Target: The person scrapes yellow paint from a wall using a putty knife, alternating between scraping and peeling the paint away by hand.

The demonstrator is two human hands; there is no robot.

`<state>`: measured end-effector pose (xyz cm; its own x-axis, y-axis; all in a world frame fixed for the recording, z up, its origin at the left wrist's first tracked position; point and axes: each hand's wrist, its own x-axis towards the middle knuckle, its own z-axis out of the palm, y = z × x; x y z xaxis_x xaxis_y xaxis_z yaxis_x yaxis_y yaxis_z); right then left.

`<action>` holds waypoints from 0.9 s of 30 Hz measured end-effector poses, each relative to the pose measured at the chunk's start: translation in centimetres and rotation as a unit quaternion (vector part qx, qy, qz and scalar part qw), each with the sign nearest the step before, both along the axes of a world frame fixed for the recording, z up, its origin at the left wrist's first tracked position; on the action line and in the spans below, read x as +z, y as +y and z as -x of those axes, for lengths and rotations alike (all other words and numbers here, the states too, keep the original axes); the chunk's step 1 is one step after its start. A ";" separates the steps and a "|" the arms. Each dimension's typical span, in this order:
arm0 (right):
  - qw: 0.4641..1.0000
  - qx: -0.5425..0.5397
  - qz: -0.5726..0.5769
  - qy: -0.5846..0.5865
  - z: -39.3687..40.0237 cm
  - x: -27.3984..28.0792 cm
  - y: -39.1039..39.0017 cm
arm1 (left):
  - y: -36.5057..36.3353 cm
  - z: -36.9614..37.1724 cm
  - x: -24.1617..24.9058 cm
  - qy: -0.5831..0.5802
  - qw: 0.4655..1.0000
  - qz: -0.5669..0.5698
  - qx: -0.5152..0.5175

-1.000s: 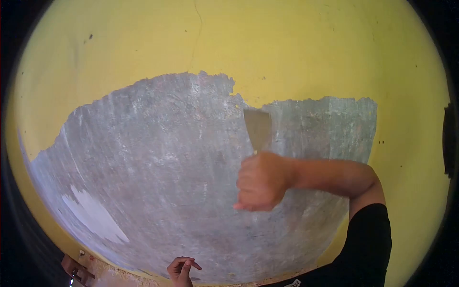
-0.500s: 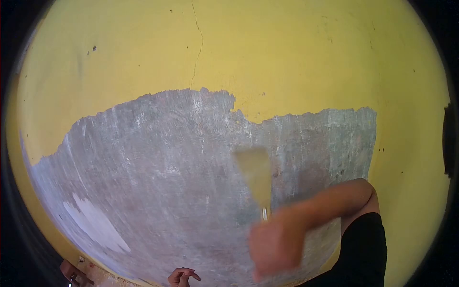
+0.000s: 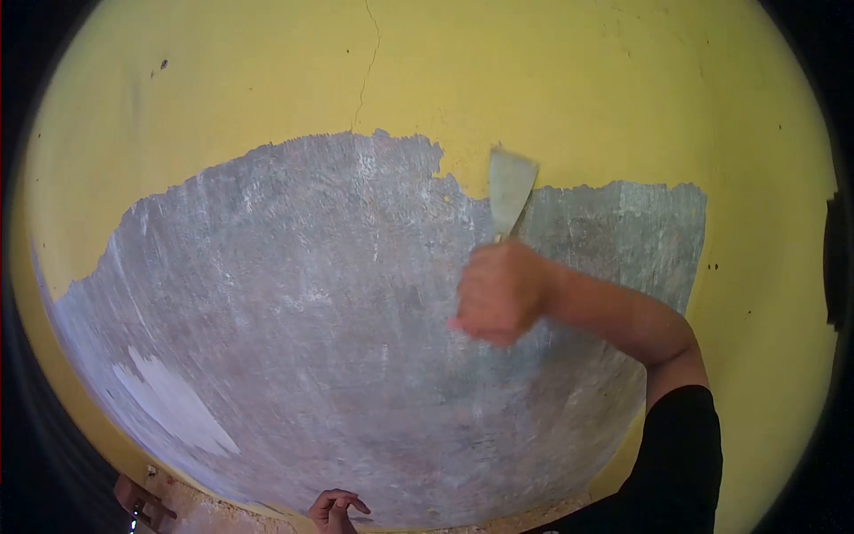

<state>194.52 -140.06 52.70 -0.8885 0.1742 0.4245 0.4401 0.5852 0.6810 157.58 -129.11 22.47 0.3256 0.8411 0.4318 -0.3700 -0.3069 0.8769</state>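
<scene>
My right hand (image 3: 503, 292) is closed around the handle of a metal scraper (image 3: 512, 185). The scraper's wide blade points up and overlaps the yellow paint (image 3: 551, 89) just above its ragged lower edge. Below that edge lies a large grey bared patch of wall (image 3: 356, 338). At the bottom of the view, my left hand (image 3: 336, 510) is raised with bent fingers, some apart, and nothing shows in it.
A thin crack (image 3: 366, 71) runs down the yellow wall. A pale white patch (image 3: 173, 400) is at the lower left. A brown object (image 3: 142, 500) stands at the bottom left, beside rubble (image 3: 200, 503) along the wall's foot. A dark object (image 3: 834, 262) is at the far right.
My right hand and the scraper have moved up, from the grey patch to the edge of the yellow paint. The wall appears slightly higher in view. My left hand has barely moved.
</scene>
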 end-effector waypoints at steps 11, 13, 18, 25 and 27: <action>0.984 -0.110 -0.139 -0.004 -3.2 3.4 0.5 | -0.4 -0.6 0.4 -0.001 0.999 -0.011 -0.043; 0.988 -0.064 -0.138 -0.008 0.4 3.1 -2.7 | -0.2 -1.0 0.3 0.001 0.998 -0.034 -0.057; 0.988 0.124 -0.088 0.000 7.4 -5.9 -10.3 | -0.8 -2.9 -0.4 0.051 0.987 -0.008 -0.151; 0.907 0.098 0.054 0.407 14.1 -26.2 -6.3 | -6.4 -9.7 3.9 -0.026 0.876 0.268 -0.401; 0.872 0.127 0.056 0.469 15.8 -31.0 -5.3 | -5.8 -10.7 2.0 -0.041 0.849 0.284 -0.444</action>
